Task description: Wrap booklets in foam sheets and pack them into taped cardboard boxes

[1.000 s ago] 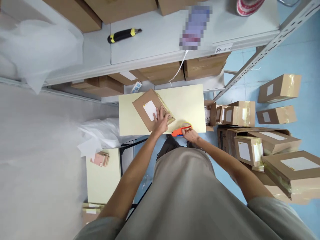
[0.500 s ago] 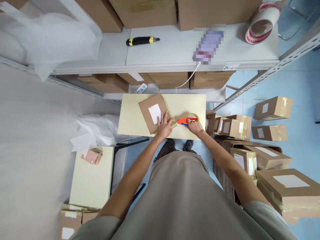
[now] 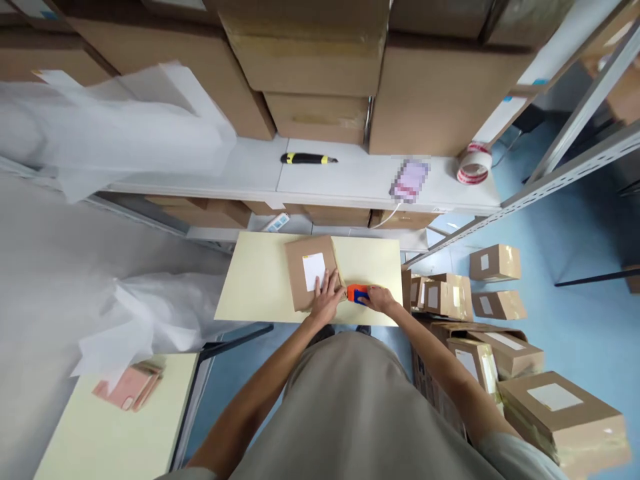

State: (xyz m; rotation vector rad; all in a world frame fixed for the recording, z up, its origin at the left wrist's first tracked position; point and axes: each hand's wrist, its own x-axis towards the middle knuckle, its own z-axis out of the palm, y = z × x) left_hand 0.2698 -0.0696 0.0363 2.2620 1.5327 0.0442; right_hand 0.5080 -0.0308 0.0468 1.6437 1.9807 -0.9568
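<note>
**A:** Grip first. Your right hand (image 3: 379,298) is closed round the orange plastic tape dispenser (image 3: 356,293), fingers wrapped over its back end. Its front end meets the right edge of the flat brown cardboard box (image 3: 295,277).

**B:** Confirmed. Your left hand (image 3: 327,300) lies flat on that box, fingers spread, pinching nothing. It presses the near right corner, fingertips just beside the white rectangular label (image 3: 314,270).

**A:** The box sits on the pale yellow table (image 3: 250,287), right of its middle. It is turned slightly, with the label facing up.

**B:** Outward now. On the far side, above the table, you have a grey-white shelf board (image 3: 250,170). A black and yellow utility knife (image 3: 307,159) lies on it. Further right stands a red and white tape roll (image 3: 473,167).

**A:** Large brown cartons (image 3: 310,60) are stacked on the shelf behind those.

**B:** On your right, taped cardboard parcels (image 3: 493,262) with white labels lie on the blue floor (image 3: 575,333). Some are piled close to the table's right end.

**A:** On your left is loose white foam sheeting (image 3: 150,313). At near left a second pale yellow table (image 3: 100,440) carries a small pink stack (image 3: 127,388). I cannot tell what it is.
</note>
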